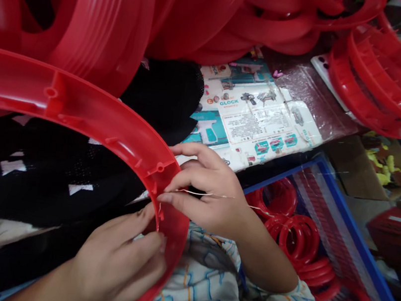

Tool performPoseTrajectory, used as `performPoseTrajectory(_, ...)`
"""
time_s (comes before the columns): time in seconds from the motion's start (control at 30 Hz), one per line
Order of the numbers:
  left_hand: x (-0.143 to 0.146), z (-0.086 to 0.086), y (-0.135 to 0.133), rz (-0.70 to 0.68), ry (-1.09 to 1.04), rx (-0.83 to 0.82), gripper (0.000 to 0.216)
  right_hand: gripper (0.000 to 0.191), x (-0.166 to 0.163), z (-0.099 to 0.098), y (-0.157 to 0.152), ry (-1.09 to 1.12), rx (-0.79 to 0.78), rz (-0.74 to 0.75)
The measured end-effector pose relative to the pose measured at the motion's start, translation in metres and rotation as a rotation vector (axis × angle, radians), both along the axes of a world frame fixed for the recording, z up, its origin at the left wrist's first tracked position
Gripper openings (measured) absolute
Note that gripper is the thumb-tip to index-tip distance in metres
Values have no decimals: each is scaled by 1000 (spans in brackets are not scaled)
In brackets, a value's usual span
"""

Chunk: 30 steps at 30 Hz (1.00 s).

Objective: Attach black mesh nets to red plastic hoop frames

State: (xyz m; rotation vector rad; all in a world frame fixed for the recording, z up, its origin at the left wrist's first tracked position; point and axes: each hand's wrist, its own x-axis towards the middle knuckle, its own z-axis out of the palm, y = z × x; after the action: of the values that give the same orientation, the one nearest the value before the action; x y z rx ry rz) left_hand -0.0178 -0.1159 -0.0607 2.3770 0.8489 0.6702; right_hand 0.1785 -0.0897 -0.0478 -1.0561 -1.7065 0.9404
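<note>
Red ring (114,120): held before the person, ribbed channel facing up.
Left hand (120,259): fingers closed over the ring's inner edge.
Right hand (206,186): thumb and forefinger together, pinching thin wire (212,194) at the channel.
Open room: the ring's hollow, above a black surface (39,197).
Bounds: large rings (103,20) crowding beyond; blue crate (368,263) near the right forearm.

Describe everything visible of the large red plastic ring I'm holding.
The large, glossy red ring looks like plastic: a curved channel with ribs, hollow posts and tabs inside. It is tilted, channel side toward the camera, cut off at left. The left hand and right hand touch it; a thin pale strand reaches its inner edge.
</note>
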Motion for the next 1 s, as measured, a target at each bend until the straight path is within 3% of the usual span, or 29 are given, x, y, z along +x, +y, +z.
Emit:
performPoseTrajectory(0.23,5,12,12,-94,20,260,9,6,-1,3,0,-62,171,-71)
performPoseTrajectory(0.4,-3,4,8,-114,112,217,16,7,2,15,1,-144,277,-51)
performPoseTrajectory(0.5,-5,2,6,-82,112,198,18,8,4,22,5,-177,241,-26)
performPoseTrajectory(0.7,4,15,15,-178,120,202,11,7,2,32,19,-194,200,-8)
performPoseTrajectory(0.8,11,21,18,-180,139,216,16,3,2,30,27,-218,184,15)
performPoseTrajectory(1.0,16,27,21,-168,129,270,22,4,1,21,35,-27,81,42)
